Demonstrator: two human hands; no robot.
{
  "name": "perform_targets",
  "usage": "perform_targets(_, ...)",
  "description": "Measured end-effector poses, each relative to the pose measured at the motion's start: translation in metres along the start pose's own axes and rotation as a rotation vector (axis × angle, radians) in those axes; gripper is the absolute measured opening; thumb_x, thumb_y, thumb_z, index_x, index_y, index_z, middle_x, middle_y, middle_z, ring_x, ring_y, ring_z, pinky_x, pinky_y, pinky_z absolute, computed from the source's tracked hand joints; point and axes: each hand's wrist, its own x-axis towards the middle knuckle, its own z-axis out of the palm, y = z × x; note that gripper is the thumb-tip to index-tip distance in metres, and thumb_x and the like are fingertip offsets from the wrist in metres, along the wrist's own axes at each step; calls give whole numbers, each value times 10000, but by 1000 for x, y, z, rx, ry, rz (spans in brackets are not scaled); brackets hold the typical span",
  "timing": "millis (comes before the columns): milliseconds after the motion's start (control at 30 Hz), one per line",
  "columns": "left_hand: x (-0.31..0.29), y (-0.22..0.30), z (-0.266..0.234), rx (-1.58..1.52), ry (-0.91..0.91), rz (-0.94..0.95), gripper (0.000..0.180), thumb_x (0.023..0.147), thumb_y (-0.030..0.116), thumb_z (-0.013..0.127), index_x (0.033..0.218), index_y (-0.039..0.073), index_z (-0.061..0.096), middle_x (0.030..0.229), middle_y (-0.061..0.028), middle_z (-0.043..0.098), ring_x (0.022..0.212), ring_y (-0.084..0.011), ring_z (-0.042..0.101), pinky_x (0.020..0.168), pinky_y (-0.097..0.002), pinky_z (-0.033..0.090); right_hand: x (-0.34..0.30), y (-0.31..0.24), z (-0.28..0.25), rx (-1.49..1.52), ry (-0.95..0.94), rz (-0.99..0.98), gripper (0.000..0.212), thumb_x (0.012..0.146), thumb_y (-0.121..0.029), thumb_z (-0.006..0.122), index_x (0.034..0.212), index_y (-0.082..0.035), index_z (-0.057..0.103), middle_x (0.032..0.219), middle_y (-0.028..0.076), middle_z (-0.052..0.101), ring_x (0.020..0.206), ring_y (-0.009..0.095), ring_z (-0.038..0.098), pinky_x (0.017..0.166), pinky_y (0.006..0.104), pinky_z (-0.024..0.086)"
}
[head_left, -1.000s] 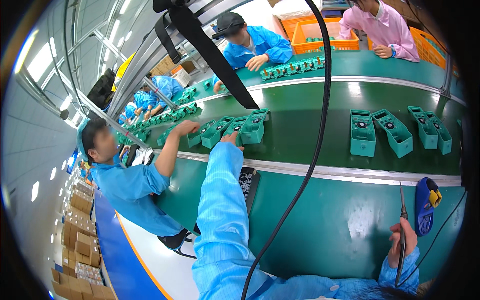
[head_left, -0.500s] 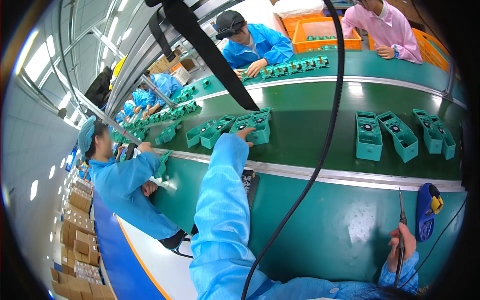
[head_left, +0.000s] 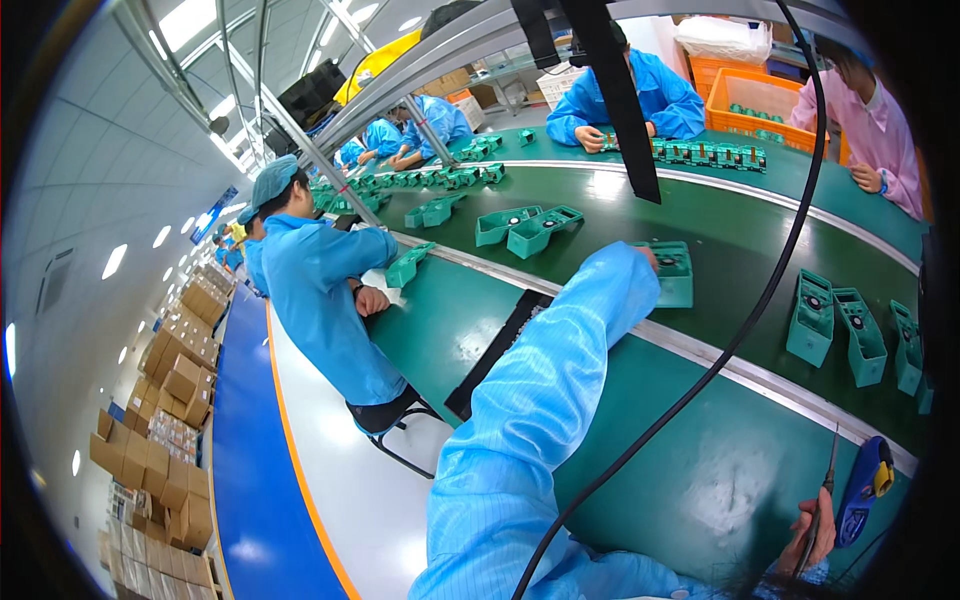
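My left arm in a blue sleeve stretches over the belt. Only a sliver of my left hand (head_left: pixel 648 258) shows past the cuff, at the left edge of a green plastic housing (head_left: pixel 676 280). Its fingers are hidden, so their grip cannot be made out. At the lower right, my right hand (head_left: pixel 818 530) is closed around a soldering iron (head_left: pixel 829 480), its thin tip pointing up. Beside it on the bench lies a blue holder (head_left: pixel 862 490) with a yellow part.
More green housings stand on the dark green belt (head_left: pixel 740 262), left (head_left: pixel 542 230) and right (head_left: pixel 812 318). A black cable (head_left: pixel 735 345) hangs across the view, and a black strap (head_left: pixel 618 110) dangles above. Co-workers sit to the left (head_left: pixel 320 290) and across the belt (head_left: pixel 665 92).
The view has swung left, so the scene sits further right. My left hand stays by a housing, its fingers now mostly hidden. My right hand still holds the soldering iron.
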Motion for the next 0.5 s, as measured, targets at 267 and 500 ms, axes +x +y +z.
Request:
perform_targets(267,-96,69,5,-269,-23,329,396,697,268,799,1040,102,693,1079,-159,659,1008,-332,629,846,-408,505,6,-12,-12,-6,-48,-124,383,957,-214,532,1262,16,555,803,90,601,567,120,488,506,264,410)
perform_targets(500,-213,95,73,-248,147,486,230,743,148,731,906,22,627,843,-190,603,838,-402,603,727,-479,475,-1,-6,-3,137,23,-10,391,963,-189,522,1294,19,518,841,85,601,573,92,485,497,222,399)
